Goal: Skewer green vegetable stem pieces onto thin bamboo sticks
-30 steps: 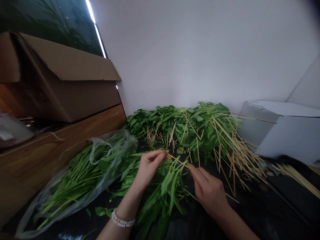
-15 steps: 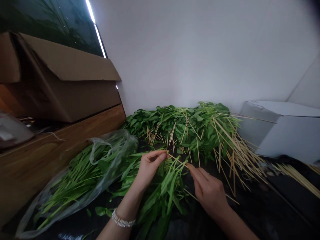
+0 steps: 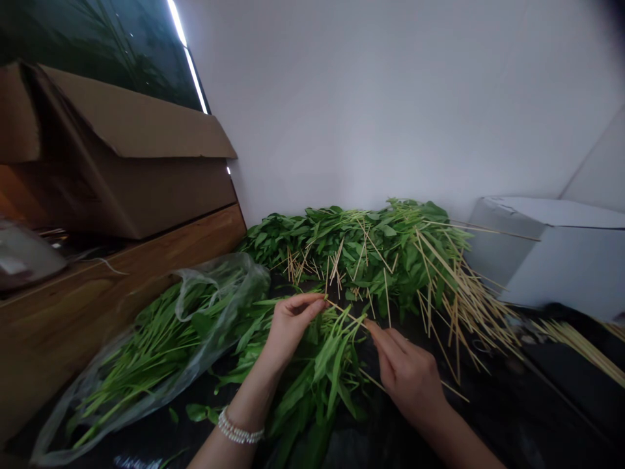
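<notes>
My left hand [image 3: 288, 326], a bead bracelet on its wrist, pinches the tip of a thin bamboo skewer [image 3: 342, 312] above a bunch of long green leafy stalks [image 3: 322, 371]. My right hand [image 3: 407, 374] is closed on the same skewer lower down, its fingertips at the leaves threaded on the stick. The skewer runs slantwise between the two hands. Both hands hover over a black sheet [image 3: 488, 423].
A big heap of skewered greens [image 3: 371, 251] with many sticks poking out lies behind the hands. A clear plastic bag of green stalks [image 3: 156, 345] lies at the left, beside a wooden ledge [image 3: 97, 293] with a cardboard box [image 3: 127, 163]. A white box [image 3: 551, 254] stands right.
Almost nothing differs; both hands stay on the skewer, with only tiny shifts of the fingers and leaves.
</notes>
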`<state>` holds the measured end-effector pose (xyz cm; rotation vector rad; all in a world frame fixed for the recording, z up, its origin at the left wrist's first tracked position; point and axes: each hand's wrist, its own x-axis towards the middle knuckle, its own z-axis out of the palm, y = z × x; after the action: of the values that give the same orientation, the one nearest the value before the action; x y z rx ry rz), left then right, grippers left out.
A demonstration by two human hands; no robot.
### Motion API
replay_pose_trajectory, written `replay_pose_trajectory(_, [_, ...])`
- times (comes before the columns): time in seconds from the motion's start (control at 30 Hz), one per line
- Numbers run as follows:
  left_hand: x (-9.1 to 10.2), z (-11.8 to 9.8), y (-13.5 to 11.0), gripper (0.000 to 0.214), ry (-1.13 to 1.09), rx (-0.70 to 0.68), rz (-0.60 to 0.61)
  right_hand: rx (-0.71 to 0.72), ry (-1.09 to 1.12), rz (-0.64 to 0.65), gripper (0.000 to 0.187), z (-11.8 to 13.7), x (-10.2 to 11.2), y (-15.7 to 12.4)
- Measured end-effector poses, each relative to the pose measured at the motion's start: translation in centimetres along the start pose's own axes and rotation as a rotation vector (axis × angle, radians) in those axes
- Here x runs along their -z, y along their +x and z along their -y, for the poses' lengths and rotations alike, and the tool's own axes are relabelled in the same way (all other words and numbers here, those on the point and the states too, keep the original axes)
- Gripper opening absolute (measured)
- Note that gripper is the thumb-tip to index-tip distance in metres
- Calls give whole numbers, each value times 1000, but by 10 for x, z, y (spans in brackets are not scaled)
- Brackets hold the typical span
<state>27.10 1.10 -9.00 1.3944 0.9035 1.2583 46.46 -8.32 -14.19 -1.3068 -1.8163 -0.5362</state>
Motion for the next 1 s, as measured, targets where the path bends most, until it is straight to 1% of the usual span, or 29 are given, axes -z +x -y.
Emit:
replay_pose_trajectory(0.17, [0, 2, 1, 18, 66, -34, -6, 13, -1, -11, 36, 2, 0, 0])
replay_pose_trajectory(0.4, [-3, 6, 0, 11, 285, -199, -60, 14, -5, 9, 35, 2, -4, -2])
replay_pose_trajectory(0.5, [-4, 6, -1, 10, 325, -236, -88, 6, 13, 19, 36, 2, -5, -3])
replay_pose_trajectory(0.57, [-5, 6, -2, 11, 285, -209, -85, -4, 32, 16, 36, 3, -6, -3])
replay_pose_trajectory(0.77, [-4, 4, -1, 23, -1, 1, 0, -19, 69, 0, 37, 4, -4, -2])
replay_pose_trajectory(0.87, [-1, 5, 1, 23, -63, 38, 27, -15, 58, 10, 36, 4, -4, -3])
replay_pose_trajectory(1.0, [0, 7, 3, 21, -76, 63, 60, -3, 56, 12, 37, 4, -6, -5])
